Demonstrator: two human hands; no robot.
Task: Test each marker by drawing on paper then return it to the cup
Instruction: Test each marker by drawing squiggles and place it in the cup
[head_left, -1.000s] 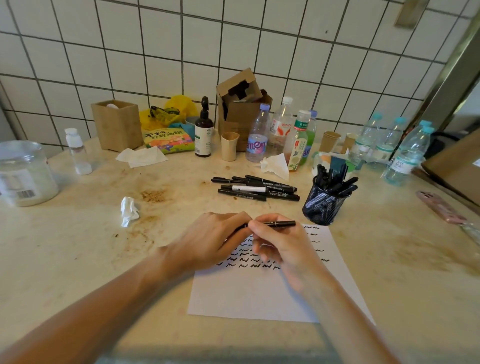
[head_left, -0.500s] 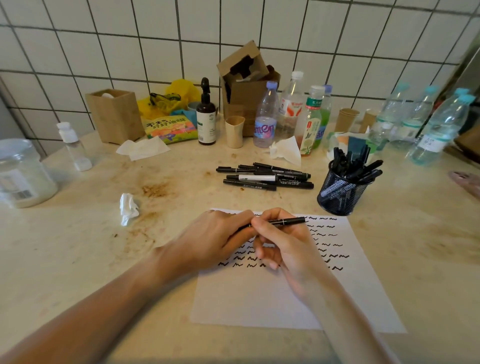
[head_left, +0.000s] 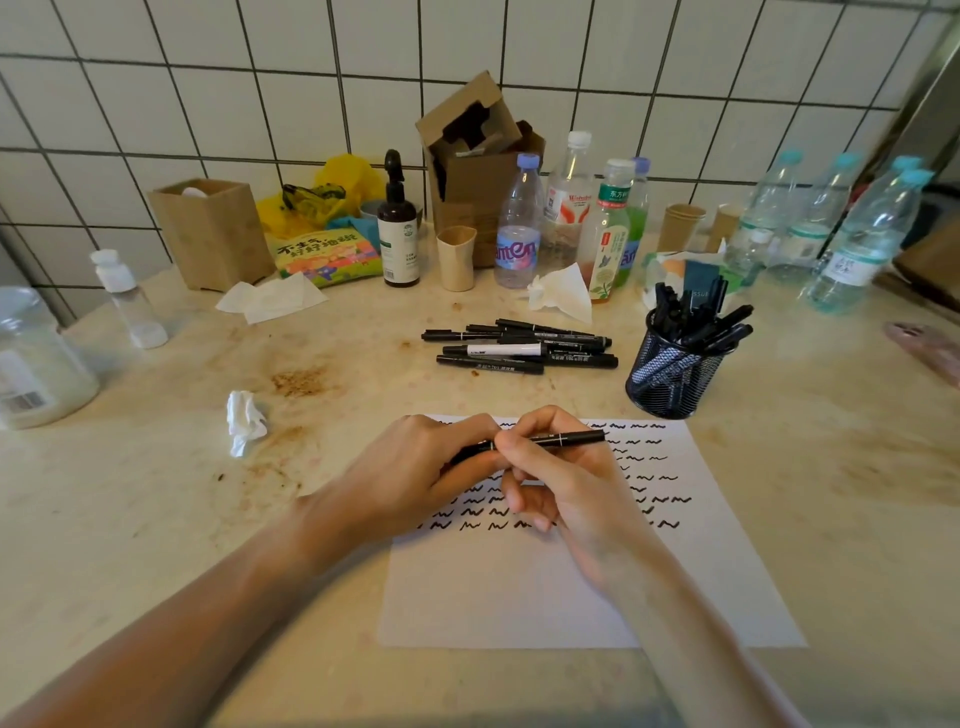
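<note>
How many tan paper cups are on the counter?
3: one cup right of the brown bottle, two cups side by side behind the marker holder; more may hide behind bottles.

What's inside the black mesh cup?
The black mesh cup holds many black markers, their tops poking above the rim. Through the mesh their lower parts show only dimly; the bottom can't be seen.

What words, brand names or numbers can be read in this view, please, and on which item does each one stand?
"东方" on the green label of the tea bottle.
"701" on a loose marker on the counter, partly legible.
The large lettering on the water bottle is partly turned away, so unsure.
The yellow characters on the snack packet are too blurred.
The brown dropper bottle and jar labels are too small.
</note>
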